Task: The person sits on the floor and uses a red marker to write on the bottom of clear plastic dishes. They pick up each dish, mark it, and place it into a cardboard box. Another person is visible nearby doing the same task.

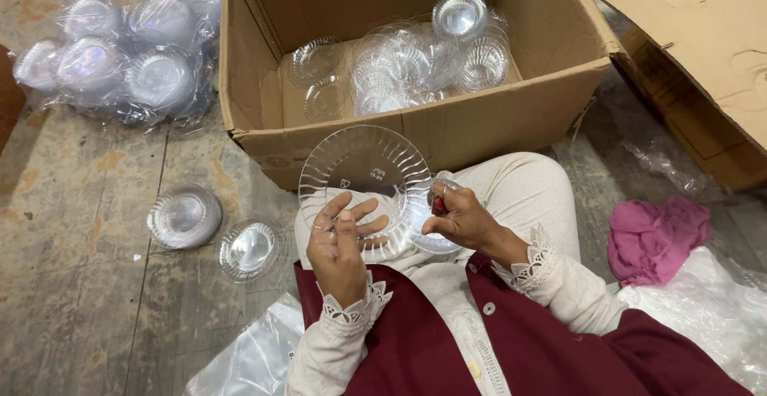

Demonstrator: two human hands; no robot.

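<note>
Holding the clear plate (361,174) in my left hand (339,240), grip closed on its near rim, fingers spread behind. My right hand (457,218) pinches a small clear bowl (423,216) just beside that grip; I should keep both pinches light and at the edges.

Soft, even daylight, faint shadows; glare glints on the clear ribbed plastic plate (363,174); sharp focus, slight edge distortion.

The person's left hand (339,240) is raised before the chest with palm turned away and fingers spread upward, thumb out to the right, while the right hand (457,216) sits just beside it, fingers curled into a pinch, both wrists in cream lace-edged cuffs.
</note>
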